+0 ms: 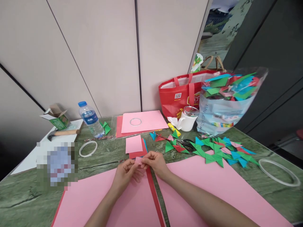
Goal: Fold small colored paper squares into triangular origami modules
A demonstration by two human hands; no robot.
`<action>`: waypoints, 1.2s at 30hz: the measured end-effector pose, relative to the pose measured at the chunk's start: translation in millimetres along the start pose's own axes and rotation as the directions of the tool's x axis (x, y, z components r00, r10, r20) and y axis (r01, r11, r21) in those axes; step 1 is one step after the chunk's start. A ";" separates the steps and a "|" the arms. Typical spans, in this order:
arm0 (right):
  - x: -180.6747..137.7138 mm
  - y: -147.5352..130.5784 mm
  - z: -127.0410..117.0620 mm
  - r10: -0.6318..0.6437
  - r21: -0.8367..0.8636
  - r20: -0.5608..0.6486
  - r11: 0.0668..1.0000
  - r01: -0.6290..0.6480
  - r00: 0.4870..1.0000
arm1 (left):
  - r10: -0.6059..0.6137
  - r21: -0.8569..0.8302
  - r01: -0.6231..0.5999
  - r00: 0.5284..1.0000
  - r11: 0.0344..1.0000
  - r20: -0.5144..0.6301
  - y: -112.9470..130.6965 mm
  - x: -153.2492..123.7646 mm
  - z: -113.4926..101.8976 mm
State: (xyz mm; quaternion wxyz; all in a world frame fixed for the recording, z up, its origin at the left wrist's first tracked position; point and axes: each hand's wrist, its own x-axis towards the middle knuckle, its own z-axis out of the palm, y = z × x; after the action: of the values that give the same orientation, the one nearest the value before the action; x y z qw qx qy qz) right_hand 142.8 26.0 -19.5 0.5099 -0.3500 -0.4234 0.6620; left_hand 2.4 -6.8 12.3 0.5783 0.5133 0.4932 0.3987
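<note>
Between my two hands is a small folded piece of pink paper. My left hand pinches its left side, and the fingers of my right hand close on its right side. Both hands are held above a large pink sheet that has a red sheet under its edge. Just beyond the fingers lies a stack of small paper squares, with a pink square on top and red and blue ones showing below. A second large pink sheet lies under my right forearm.
Folded green, blue and red paper pieces lie at right near black-handled scissors. Behind stand a white mug, a glue stick, a red bag and a filled plastic bag. A water bottle and hammer are left.
</note>
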 end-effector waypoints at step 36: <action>-3.7 -4.5 4.8 -0.051 -0.091 0.047 0.994 0.055 0.998 | 0.055 0.094 -0.052 0.998 0.994 -0.025 -1.3 -0.8 -4.4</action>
State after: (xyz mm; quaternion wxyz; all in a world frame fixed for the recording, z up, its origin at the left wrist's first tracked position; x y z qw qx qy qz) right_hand 141.0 22.0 -13.3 0.5009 -0.3472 -0.4739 0.6355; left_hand -2.2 -6.9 11.2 0.5359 0.5471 0.5053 0.3976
